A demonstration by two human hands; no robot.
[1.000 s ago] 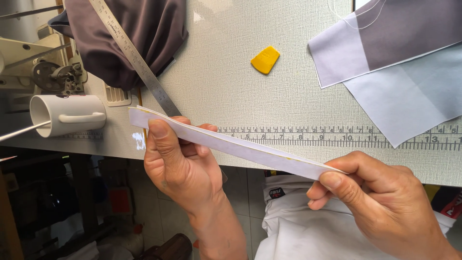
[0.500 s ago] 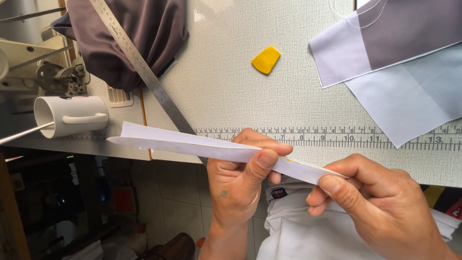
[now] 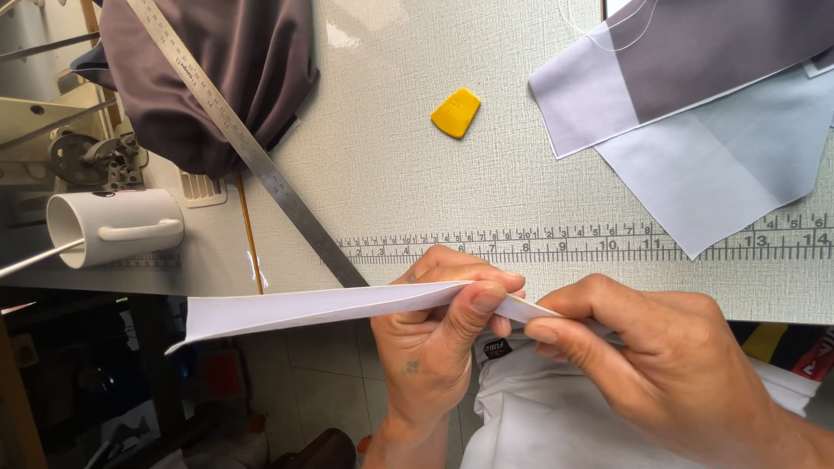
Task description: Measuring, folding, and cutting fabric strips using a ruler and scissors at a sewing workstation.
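Head view is showing a pale textured worktop filling the upper frame, with dark grey cloth bunching at upper left under a long steel ruler. Grey fabric pieces are lying at upper right. The right hand and left hand are each pinching shut on a folded white fabric strip just below the worktop edge. The strip's long axis is running nearly level across the lower frame, its free end pointing left. Since half a second ago the left hand is gripping further right, close beside the right hand. A white mug is lying at left; yellow chalk is sitting top centre.
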